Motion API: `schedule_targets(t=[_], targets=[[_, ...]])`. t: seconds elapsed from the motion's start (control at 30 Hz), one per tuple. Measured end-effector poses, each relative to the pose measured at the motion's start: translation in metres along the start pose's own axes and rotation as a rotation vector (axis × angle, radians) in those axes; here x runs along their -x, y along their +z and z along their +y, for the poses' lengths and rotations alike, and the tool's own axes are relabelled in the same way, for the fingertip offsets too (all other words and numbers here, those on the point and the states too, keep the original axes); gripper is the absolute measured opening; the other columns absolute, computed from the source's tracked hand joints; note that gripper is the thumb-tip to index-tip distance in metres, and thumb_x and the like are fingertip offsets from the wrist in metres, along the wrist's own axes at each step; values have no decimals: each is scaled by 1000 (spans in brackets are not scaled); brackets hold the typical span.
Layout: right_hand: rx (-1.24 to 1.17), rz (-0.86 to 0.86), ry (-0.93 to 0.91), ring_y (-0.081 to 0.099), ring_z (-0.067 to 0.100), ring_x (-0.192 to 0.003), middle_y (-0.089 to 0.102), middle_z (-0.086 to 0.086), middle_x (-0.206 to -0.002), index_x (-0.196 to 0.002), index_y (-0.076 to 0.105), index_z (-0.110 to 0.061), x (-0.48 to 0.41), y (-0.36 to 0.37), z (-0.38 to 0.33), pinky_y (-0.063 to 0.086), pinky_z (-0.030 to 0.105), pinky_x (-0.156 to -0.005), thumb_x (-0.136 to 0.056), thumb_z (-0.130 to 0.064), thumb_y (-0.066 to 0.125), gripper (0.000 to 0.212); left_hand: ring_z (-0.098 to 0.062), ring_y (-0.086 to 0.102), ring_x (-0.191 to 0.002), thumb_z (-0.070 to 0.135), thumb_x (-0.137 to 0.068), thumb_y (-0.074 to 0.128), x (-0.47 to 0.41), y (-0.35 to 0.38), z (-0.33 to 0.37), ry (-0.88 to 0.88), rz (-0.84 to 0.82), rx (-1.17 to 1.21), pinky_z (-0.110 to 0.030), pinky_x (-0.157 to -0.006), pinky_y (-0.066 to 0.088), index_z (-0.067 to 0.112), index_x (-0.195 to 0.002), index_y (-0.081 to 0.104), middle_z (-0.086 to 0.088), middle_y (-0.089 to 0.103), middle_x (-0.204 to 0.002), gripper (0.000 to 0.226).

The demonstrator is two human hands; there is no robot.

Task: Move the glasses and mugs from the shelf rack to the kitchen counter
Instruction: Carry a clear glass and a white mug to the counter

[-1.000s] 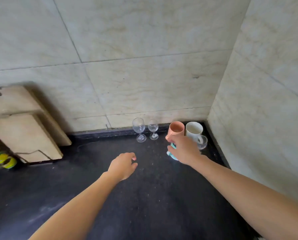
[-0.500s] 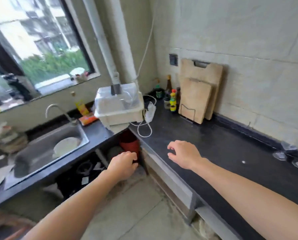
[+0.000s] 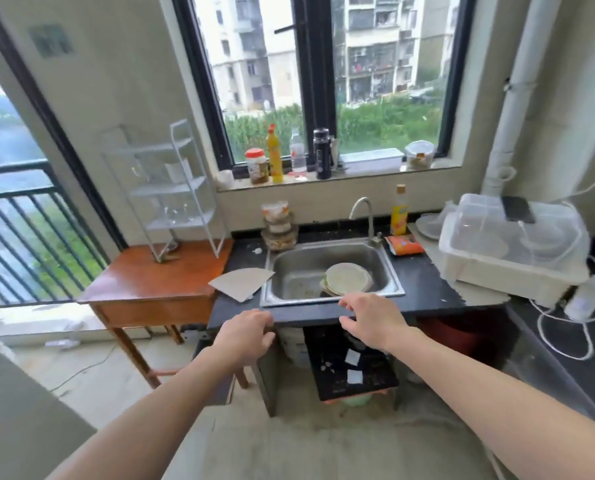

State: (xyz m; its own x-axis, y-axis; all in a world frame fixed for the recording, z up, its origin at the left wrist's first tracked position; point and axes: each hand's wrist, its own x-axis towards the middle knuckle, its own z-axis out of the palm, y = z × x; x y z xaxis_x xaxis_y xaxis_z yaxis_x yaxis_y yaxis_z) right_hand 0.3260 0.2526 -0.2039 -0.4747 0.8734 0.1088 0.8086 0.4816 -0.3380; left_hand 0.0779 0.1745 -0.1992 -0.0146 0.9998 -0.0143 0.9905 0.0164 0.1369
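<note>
A white wire shelf rack (image 3: 171, 188) stands on a wooden side table (image 3: 150, 285) at the left, beside the window. Clear glasses (image 3: 176, 213) show faintly on its lower shelves, and a pale mug-like shape (image 3: 178, 169) sits on the upper one. The black kitchen counter (image 3: 424, 289) runs right of the table. My left hand (image 3: 245, 336) hangs in the air in front of the counter edge, fingers loosely curled and holding nothing. My right hand (image 3: 372, 320) is beside it, fingers spread, also with nothing in it.
A steel sink (image 3: 327, 271) holds stacked plates (image 3: 346, 280). A lidded dish box (image 3: 510, 247) with a phone on top sits at the right. Bottles and jars line the window sill (image 3: 289, 157). A flat grey card (image 3: 240, 282) lies at the sink's left.
My view has swung left from the corner with the set-down mugs and glasses, past the cutting boards, to the sink and rack. My right hand has let go of the mug; both hands are free.
</note>
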Motion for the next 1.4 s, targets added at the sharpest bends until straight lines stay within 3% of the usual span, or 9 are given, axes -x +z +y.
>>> schedule_targets(t=[0.2,0.5,0.73,0.9,1.13,1.4], targets=[[2,-10,-203,63,25,-105,68,1,-116,-120,62,-22,-117,31,-108,49,35,-85,-90,-36,57,33,-23,60,-101,35,-90,53,-17,-25,-128,-194,35,30,-36,-83,51,23,-108,60,0,63,-109,23],[-24,-88,-396,62,25,-106,67,1,-118,-125,59,-24,-304,81,-201,49,36,-88,-87,-35,56,41,-18,59,-94,36,-89,57,-87,-39,-264,-412,132,130,-32,-79,50,24,-106,62,2,65,-105,22],[-143,-40,-491,66,23,-97,71,-2,-105,-127,59,-22,-451,91,-268,52,36,-83,-87,-36,61,42,-16,56,-89,34,-87,57,-161,-79,-361,-519,269,218,-29,-79,46,20,-108,66,1,67,-100,27],[-163,-63,-520,65,22,-98,69,0,-108,-135,51,-19,-517,116,-309,51,35,-83,-89,-35,61,50,-12,49,-87,36,-89,57,-191,-79,-418,-531,238,262,-25,-73,36,22,-110,65,8,56,-91,26],[-175,11,-427,62,24,-110,65,6,-125,-140,49,-13,-600,152,-358,49,35,-91,-90,-31,60,54,-13,60,-83,33,-88,59,-249,-104,-520,-449,286,307,-29,-71,51,23,-100,66,6,67,-88,17],[-299,130,-123,58,28,-118,61,10,-131,-135,51,-7,-698,169,-423,47,40,-98,-89,-29,64,53,-18,65,-84,28,-87,59,-323,-152,-628,-338,369,430,-34,-77,55,17,-101,70,3,69,-85,21]])
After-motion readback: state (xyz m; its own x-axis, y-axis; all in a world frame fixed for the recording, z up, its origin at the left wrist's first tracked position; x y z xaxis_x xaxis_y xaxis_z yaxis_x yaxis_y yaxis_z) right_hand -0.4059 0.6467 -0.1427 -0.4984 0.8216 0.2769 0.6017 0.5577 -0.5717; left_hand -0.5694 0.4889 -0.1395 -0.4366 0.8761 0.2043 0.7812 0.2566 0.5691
